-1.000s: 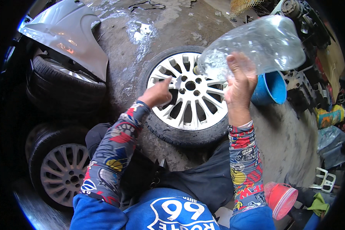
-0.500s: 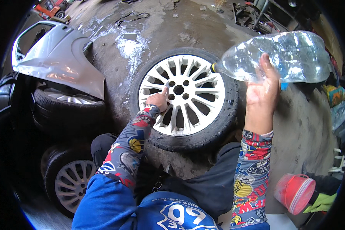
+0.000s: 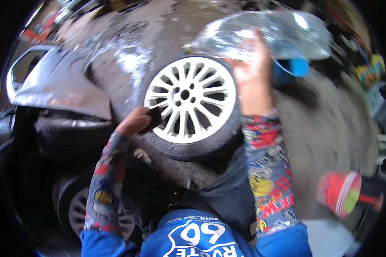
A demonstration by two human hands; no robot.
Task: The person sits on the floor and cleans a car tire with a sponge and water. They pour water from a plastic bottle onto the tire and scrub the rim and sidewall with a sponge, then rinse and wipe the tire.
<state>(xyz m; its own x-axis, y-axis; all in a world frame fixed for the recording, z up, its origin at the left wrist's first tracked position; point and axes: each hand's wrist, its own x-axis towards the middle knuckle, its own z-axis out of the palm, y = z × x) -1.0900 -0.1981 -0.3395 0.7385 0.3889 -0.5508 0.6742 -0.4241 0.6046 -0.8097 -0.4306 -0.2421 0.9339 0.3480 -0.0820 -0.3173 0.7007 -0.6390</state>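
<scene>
My right hand (image 3: 253, 60) is raised and closed on a large clear plastic bottle (image 3: 278, 32), lying sideways in the air over the far right side of the wheel. Its yellow cap (image 3: 188, 48) points left. Below it lies a wheel flat on the floor, with a white multi-spoke rim (image 3: 185, 124) and a black tyre (image 3: 197, 152). My left hand (image 3: 134, 121) is closed on a dark, block-like object (image 3: 152, 118) at the rim's near-left edge. Blur hides what kind of thing it is.
A silver car body panel (image 3: 64, 85) rests over a tyre (image 3: 68, 132) on the left. Another wheel (image 3: 77, 210) stands at the lower left. A blue bucket (image 3: 296, 68) is behind the bottle, and a red bucket (image 3: 339, 192) stands at the right. The floor (image 3: 133, 55) looks wet.
My left hand has moved from the rim's hub to its near-left edge, where the dark object now shows. The bottle has moved up and left in view. The view has shifted and blurred.
</scene>
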